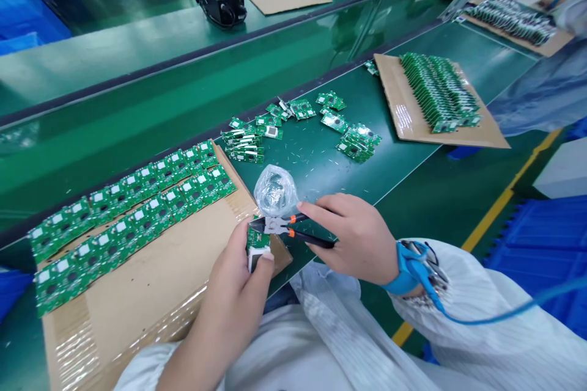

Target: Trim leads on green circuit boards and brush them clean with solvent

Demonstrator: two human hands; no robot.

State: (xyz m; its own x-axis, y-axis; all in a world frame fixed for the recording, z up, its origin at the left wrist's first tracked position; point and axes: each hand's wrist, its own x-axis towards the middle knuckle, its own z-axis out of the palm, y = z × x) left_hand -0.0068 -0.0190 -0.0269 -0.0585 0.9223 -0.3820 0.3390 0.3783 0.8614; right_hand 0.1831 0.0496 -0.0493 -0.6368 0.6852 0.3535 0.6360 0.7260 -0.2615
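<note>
Between the thumb and fingers of my left hand (241, 284) is a green circuit board (258, 240) with a white-framed dark part at its near end. My right hand (351, 235) grips a pair of side cutters (275, 225) with black and orange handles. The cutter's jaws lie against the board's far end; whether they are closed on a lead cannot be made out. Just beyond the cutters sits a clear plastic bag or cup (276, 190). Scattered cut-off leads (316, 162) lie on the green bench (389, 165) around it.
At left, a cardboard sheet (151, 287) carries two rows of circuit boards (132, 183). Loose boards (360, 142) lie in small groups ahead. Another cardboard (403, 116) at right bears densely stacked boards (440, 91). A blue wrist-strap cord (504, 311) trails from my right wrist. Another person's arm (566, 0) shows far right.
</note>
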